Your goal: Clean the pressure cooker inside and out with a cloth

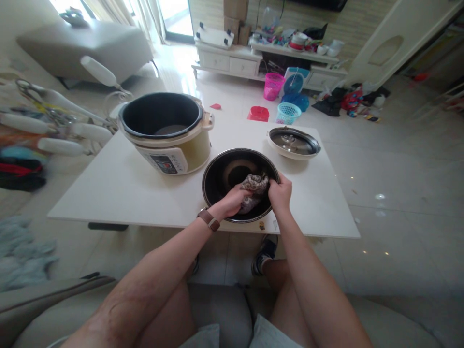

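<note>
A dark, round inner pot (232, 166) is tilted toward me over the front of the white table. My left hand (234, 200), with a brown watch on its wrist, reaches inside and grips a patterned cloth (254, 183) against the pot's inner wall. On the right, my right hand (281, 193) is closed over the pot's rim; its thumb side is toward the cloth. To the left stands the pressure cooker body (195, 157), its top uncovered and its control panel facing me. Its lid (295, 153) lies upside down at the right of the table.
The white table (119, 198) spans the space before me. Beyond it on the tiled floor are a pink basket (273, 87), a light blue basket (288, 113) and a red stool (258, 114). A white fan-like chandelier frame (58, 130) is at the left. A cluttered cabinet (241, 65) lines the wall.
</note>
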The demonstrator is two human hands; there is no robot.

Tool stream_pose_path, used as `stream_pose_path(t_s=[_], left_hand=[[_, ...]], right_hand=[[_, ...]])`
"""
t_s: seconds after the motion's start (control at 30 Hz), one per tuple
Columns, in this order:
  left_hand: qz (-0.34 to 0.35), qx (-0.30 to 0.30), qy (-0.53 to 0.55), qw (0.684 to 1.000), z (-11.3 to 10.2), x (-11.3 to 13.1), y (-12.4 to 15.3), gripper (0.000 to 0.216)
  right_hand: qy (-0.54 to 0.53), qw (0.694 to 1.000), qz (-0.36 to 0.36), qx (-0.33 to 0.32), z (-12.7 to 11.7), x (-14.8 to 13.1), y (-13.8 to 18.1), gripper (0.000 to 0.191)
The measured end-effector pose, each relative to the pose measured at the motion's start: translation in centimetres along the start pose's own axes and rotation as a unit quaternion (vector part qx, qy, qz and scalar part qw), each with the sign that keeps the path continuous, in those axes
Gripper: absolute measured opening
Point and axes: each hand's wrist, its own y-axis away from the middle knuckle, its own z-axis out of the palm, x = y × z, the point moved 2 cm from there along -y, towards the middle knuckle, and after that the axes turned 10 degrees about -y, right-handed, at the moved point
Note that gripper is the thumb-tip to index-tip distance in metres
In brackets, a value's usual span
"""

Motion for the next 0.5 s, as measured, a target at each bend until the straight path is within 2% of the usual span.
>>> stream_pose_path(t_s=[0.07, 0.13, 0.2, 0.23, 0.33, 0.4, 0.43, 0.5], left_hand=[[0.025, -0.026, -0.015, 0.999, -0.1, 0.2, 0.2, 0.048], [0.078, -0.095, -0.107, 0.987, -0.3, 0.6, 0.7, 0.043], [0.11, -0.16, -0.236, 0.952, -0.9, 0.9, 1.3, 0.043], [0.104, -0.172, -0.307, 0.93, -1.3, 1.0, 1.5, 0.044], [0.018, -0.126, -0.51, 0.851, -2.5, 1.0, 2.0, 0.048], [-0.032, -0.092, -0.589, 0.802, -3.0, 0.9, 2.2, 0.05], [-0.043, -0.085, -0.606, 0.79, -3.1, 0.9, 2.2, 0.051], [-0.047, -0.087, -0.61, 0.787, -3.1, 0.8, 2.2, 0.052]], right_hand=[[0.005, 1.0, 0.007, 0.005, 0.0, 0.2, 0.0, 0.028], [0.012, 1.0, 0.015, 0.017, -0.1, 0.4, 0.0, 0.026], [0.016, 0.999, 0.019, 0.03, -0.1, 0.7, 0.1, 0.025], [0.014, 0.999, 0.019, 0.036, -0.1, 0.9, 0.1, 0.025], [0.004, 0.999, 0.019, 0.043, 0.0, 1.2, 0.4, 0.026], [-0.001, 0.999, 0.017, 0.041, 0.3, 1.3, 0.5, 0.027], [-0.001, 0.999, 0.015, 0.04, 0.4, 1.3, 0.6, 0.027], [-0.003, 0.999, 0.011, 0.036, 0.7, 1.2, 0.7, 0.026]])
